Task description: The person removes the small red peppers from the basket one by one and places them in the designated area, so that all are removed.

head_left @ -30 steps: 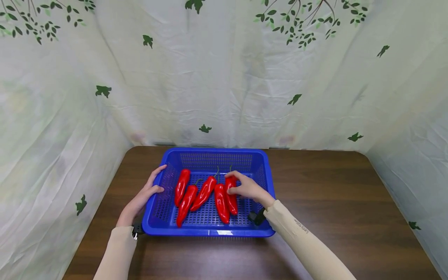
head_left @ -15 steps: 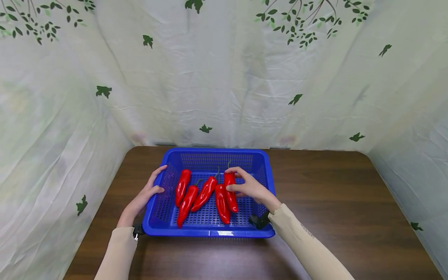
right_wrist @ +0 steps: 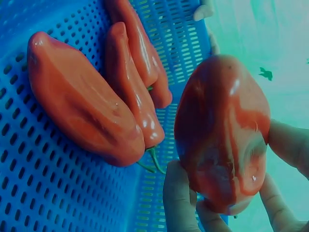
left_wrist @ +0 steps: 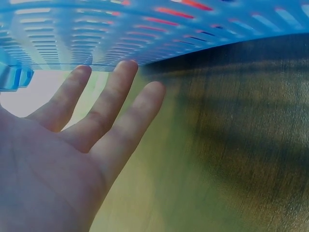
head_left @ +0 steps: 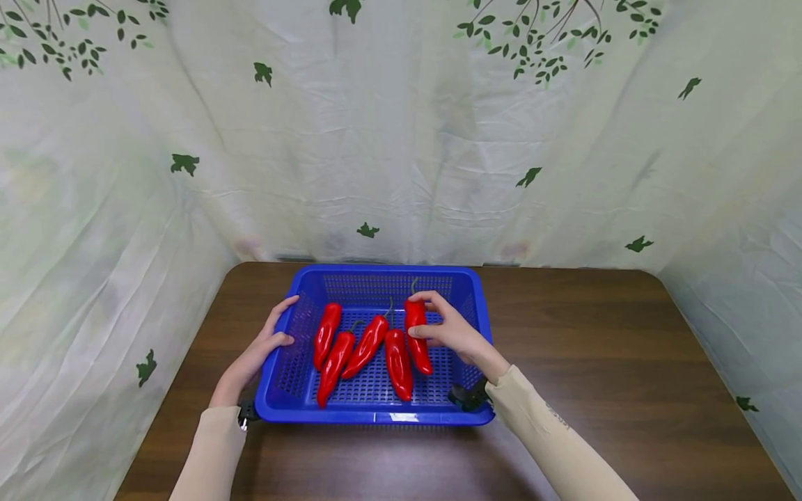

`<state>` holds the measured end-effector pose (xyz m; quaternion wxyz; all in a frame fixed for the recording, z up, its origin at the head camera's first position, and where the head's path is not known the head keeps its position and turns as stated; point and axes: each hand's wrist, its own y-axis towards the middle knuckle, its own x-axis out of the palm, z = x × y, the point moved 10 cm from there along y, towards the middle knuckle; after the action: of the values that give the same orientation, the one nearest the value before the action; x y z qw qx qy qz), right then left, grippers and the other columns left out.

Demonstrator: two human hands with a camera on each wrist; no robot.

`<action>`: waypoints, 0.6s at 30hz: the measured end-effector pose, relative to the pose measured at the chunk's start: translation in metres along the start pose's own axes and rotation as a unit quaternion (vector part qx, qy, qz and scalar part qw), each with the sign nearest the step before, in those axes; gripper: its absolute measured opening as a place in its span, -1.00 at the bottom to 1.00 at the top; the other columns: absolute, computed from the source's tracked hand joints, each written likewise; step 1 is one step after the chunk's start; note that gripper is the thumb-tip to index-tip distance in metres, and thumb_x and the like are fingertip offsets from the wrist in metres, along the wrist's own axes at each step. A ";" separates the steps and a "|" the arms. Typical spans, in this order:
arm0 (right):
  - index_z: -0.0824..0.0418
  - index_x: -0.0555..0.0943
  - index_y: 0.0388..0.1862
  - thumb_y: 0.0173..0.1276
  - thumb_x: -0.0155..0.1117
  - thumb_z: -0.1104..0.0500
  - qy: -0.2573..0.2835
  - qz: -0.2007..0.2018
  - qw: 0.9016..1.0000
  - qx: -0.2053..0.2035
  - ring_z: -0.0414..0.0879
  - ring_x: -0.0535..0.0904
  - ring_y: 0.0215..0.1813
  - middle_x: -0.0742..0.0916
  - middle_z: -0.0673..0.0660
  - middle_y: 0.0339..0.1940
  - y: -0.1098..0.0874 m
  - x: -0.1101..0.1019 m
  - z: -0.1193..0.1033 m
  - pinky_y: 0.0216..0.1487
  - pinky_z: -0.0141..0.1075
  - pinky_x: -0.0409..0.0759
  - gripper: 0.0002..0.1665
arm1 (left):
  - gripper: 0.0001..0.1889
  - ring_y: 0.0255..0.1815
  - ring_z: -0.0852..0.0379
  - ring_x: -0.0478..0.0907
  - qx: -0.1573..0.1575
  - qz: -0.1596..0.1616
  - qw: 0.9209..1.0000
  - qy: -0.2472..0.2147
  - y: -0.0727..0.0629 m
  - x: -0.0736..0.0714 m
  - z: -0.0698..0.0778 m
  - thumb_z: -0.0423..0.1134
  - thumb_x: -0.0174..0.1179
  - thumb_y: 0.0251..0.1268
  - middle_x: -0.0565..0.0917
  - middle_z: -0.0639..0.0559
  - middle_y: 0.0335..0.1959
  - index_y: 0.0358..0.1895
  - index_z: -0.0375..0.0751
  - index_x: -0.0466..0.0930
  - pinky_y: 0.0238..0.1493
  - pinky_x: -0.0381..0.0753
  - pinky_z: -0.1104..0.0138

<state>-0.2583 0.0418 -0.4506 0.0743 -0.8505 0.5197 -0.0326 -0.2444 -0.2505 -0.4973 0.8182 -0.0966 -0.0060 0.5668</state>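
Observation:
Several glossy red peppers (head_left: 366, 346) lie in a blue perforated plastic basket (head_left: 382, 416). My right hand (head_left: 454, 332) pinches the rightmost red pepper (head_left: 416, 337) between thumb and fingers, its green stem pointing to the far side. The right wrist view shows this held pepper (right_wrist: 222, 125) close up, apart from the others (right_wrist: 82, 101); whether its tip touches the basket floor I cannot tell. At the basket's left side my left hand (head_left: 263, 344) holds the rim, with thumb and index finger over it. In the left wrist view its other fingers (left_wrist: 130, 121) reach to the outer wall.
The basket stands on a brown wooden table (head_left: 595, 362), near its far edge. A pale curtain (head_left: 407, 139) printed with leaves hangs behind the table and at both sides. A black wrist camera (head_left: 466, 396) on my right arm sits over the basket's front right corner.
My right hand has moved slightly right and away from me with the pepper, opening a gap to the pepper on its left. The left hand and the basket have stayed put.

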 end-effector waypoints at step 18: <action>0.15 0.32 0.29 0.24 0.27 0.29 -0.014 0.014 1.000 -0.005 0.11 0.63 -0.13 0.36 0.36 0.28 -0.015 -0.013 -0.013 -0.14 -0.06 0.63 -0.36 | -0.23 0.23 -0.42 0.12 0.004 -0.028 0.999 -0.047 0.000 0.004 0.005 -0.43 -0.17 0.31 -0.20 -0.30 0.43 0.50 0.22 -0.21 -0.02 0.50 0.02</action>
<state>-0.2527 0.0588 -0.4350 0.0775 -0.8439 0.5306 -0.0167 -0.2434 -0.2457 -0.4932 0.8327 -0.0667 -0.0448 0.5479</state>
